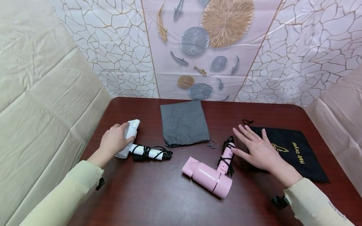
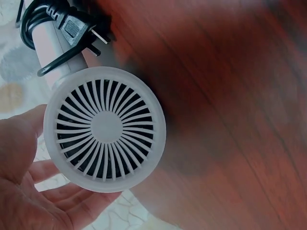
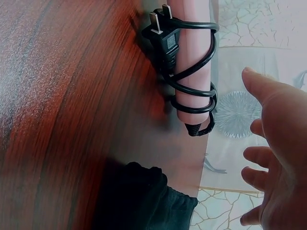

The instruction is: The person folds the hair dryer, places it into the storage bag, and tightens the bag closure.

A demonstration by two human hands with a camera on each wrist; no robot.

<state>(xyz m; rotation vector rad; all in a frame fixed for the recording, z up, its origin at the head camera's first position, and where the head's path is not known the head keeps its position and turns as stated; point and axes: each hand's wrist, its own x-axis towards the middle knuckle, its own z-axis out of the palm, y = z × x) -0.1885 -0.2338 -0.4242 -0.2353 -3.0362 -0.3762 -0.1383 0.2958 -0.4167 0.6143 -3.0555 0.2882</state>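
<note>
Under the left hand [image 1: 112,142] lies the white hair dryer [image 1: 131,131]; from where I stand, the fingers are bent over its barrel with the thumb on the inner side, so that hand is clasped on it. The handle points toward the right hand, wound with black cord [image 1: 146,151], and the left wrist view shows the plug [image 2: 76,29] tucked there and the round vent [image 2: 106,127].

To my eye the step in hand is taking hold of this dryer; whether it rests fully on the table [image 1: 147,194] I cannot tell. Lifting or turning it would call for a firm grip round the smooth barrel, with care that the loose coils don't catch.

Well apart from the left, the right hand [image 1: 259,152] holds nothing, its fingers spread. Just inside its thumb is the pink hair dryer [image 1: 207,176], corded handle beside the thumb, barrel nearer the person; the right wrist view shows a gap there, so I judge them not touching. Partly beneath the right hand and out past its far side lies the black pouch [image 1: 292,150], lettered "Hair Dryer". Between the hands, farther from the person, lies a gray pouch [image 1: 185,124], and beyond both hands rises a patterned wall covering [image 1: 195,67].
</note>
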